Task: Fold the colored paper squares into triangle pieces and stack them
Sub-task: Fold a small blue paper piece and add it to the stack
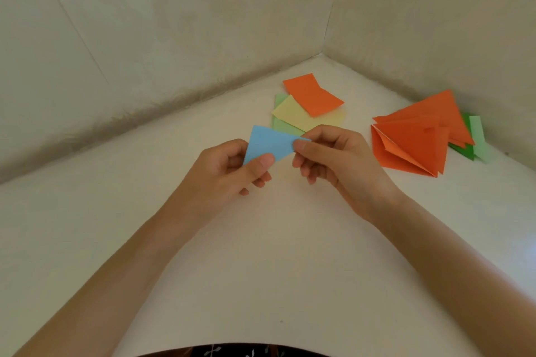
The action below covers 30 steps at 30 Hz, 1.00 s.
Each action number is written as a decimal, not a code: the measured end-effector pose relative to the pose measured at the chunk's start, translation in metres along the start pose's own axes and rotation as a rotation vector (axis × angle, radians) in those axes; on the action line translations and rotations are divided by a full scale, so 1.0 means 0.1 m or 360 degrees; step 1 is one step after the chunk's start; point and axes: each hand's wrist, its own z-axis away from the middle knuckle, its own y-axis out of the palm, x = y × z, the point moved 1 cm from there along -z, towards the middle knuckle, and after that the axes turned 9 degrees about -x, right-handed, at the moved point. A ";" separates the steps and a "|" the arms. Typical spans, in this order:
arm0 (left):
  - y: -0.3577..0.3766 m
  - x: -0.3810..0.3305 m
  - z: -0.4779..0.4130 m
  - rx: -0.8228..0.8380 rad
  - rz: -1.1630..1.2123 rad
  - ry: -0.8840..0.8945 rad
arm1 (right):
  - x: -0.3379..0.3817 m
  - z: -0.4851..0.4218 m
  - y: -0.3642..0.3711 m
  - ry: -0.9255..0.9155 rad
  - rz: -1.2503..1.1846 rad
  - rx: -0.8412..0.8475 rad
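A light blue paper (268,143), folded into a triangle, is held above the white surface between both hands. My left hand (232,171) pinches its lower left corner with the thumb on top. My right hand (327,153) pinches its right tip between thumb and forefinger. Behind the hands lies a loose pile of paper squares: an orange square (313,94) on top, a yellow square (301,116) under it and a light green square (282,124) at the bottom. At the right sits a stack of folded orange triangles (417,136) with green pieces (471,142) beneath.
The white surface (261,255) meets two pale walls that form a corner (322,52) behind the squares. A dark patterned garment (237,352) shows at the bottom edge.
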 end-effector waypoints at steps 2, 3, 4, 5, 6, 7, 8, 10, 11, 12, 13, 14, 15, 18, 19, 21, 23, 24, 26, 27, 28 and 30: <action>0.06 0.01 0.00 -0.0075 -0.0036 0.0083 | -0.03 0.03 0.06 -0.0048 0.0096 0.0079; 0.08 0.01 0.00 -0.0113 -0.0033 0.0106 | -0.04 0.04 0.08 -0.0057 0.0119 0.0101; 0.08 0.02 -0.01 -0.0143 -0.0029 0.0114 | -0.04 0.05 0.09 -0.0067 0.0127 0.0099; 0.07 0.02 -0.01 -0.0152 -0.0025 0.0106 | -0.05 0.04 0.09 -0.0084 0.0128 0.0077; 0.06 0.03 -0.01 -0.0148 -0.0022 0.0088 | -0.05 0.03 0.09 -0.0104 0.0126 0.0045; 0.04 0.02 -0.02 -0.0137 -0.0016 0.0062 | -0.05 0.02 0.08 -0.0117 0.0121 0.0013; 0.02 0.02 -0.03 -0.0120 -0.0004 0.0030 | -0.05 0.01 0.07 -0.0126 0.0119 -0.0013; -0.02 0.03 -0.05 -0.0093 0.0036 -0.0045 | -0.04 0.00 0.04 -0.0139 0.0127 -0.0054; -0.05 0.04 -0.06 -0.0087 0.0056 -0.0079 | -0.04 -0.01 0.03 -0.0142 0.0125 -0.0078; -0.07 0.04 -0.07 -0.0085 0.0077 -0.0109 | -0.03 -0.02 0.01 -0.0143 0.0123 -0.0102; -0.10 0.04 -0.07 -0.0084 0.0098 -0.0133 | -0.03 -0.02 0.00 -0.0141 0.0125 -0.0118; -0.11 0.04 -0.08 -0.0083 0.0109 -0.0146 | -0.02 -0.02 0.00 -0.0140 0.0121 -0.0124; -0.12 0.04 -0.07 -0.0084 0.0118 -0.0151 | -0.02 -0.01 0.00 -0.0129 0.0092 -0.0117; -0.11 0.02 -0.06 -0.0117 0.0166 -0.0156 | -0.03 0.04 0.08 0.0008 -0.0163 0.0008; -0.10 0.02 -0.05 -0.0118 0.0185 -0.0155 | -0.04 0.06 0.11 0.0059 -0.0187 0.0062; -0.05 0.01 -0.03 -0.0074 0.0195 -0.0142 | -0.06 0.09 0.17 0.0086 -0.0066 0.0136; -0.02 0.01 -0.02 -0.0024 0.0171 -0.0126 | -0.09 0.09 0.19 0.0068 0.0066 0.0138; -0.02 0.01 -0.02 -0.0017 0.0158 -0.0125 | -0.09 0.08 0.17 0.0066 0.0096 0.0107; -0.03 0.02 -0.02 -0.0034 0.0144 -0.0131 | -0.07 0.06 0.11 0.0076 0.0089 0.0016; -0.03 0.02 -0.03 -0.0051 0.0142 -0.0132 | -0.05 0.04 0.08 0.0077 0.0059 -0.0024; -0.04 0.02 -0.03 -0.0069 0.0141 -0.0130 | -0.03 0.02 0.05 0.0073 0.0021 -0.0054; -0.05 0.01 -0.03 -0.0094 0.0153 -0.0129 | 0.00 0.00 -0.01 0.0059 -0.0042 -0.0105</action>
